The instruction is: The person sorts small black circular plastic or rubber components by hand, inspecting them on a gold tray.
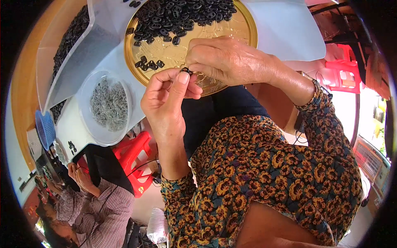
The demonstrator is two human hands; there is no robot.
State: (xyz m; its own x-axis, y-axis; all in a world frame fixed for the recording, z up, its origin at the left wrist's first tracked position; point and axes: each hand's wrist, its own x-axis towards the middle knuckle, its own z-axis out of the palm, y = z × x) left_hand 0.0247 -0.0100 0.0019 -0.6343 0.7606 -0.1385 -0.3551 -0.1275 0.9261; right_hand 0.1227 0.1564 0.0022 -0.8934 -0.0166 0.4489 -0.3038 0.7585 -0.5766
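Thumb and fingers of my left hand pinch a small black plastic piece with two holes, like a cord lock. My right hand meets it from the right, its fingertips pressed together at the piece. Whatever lies between those fingertips is hidden. Both hands are above the near part of a round golden tray. A big heap of similar black pieces covers the tray's far side. A smaller cluster of them lies at its left, close to my left hand.
Left of the tray stands a round clear tub of small grey metal springs. Beyond it is a clear bin holding more black pieces. A co-worker's hand is at lower left, near a red stool. Another red stool stands right.
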